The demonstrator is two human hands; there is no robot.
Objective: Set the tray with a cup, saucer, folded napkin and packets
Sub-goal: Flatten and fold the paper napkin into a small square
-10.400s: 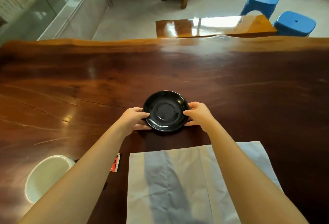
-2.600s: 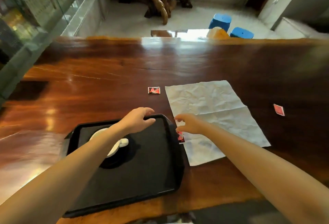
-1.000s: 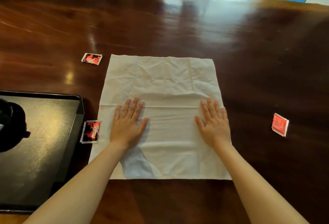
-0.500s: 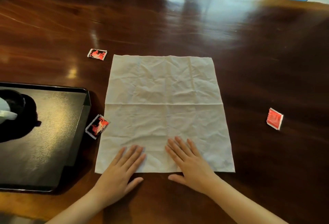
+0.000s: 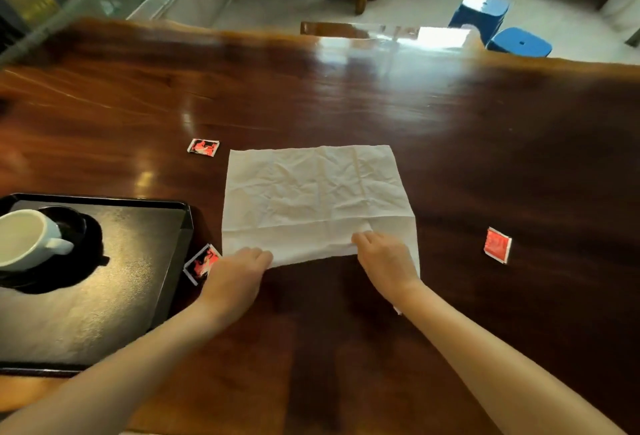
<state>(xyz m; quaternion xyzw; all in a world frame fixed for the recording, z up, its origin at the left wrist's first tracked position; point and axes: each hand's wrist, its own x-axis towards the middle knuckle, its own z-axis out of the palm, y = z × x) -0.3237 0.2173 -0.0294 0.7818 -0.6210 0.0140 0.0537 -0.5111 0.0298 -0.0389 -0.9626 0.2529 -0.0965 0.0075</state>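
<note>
Folding step underway: near edge of white napkin (image 5: 317, 197), spread on counter (image 5: 346, 99) right of tray (image 5: 114, 296), is pinched by left hand (image 5: 235, 277) & right hand (image 5: 386, 256), fingers closed on it; next, edge likely carried fwd to far edge, corners aligned.

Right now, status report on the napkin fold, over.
Both hands, left and right, pinching napkin near edge, lifting. Cup on tray. Three packets off tray.
</note>
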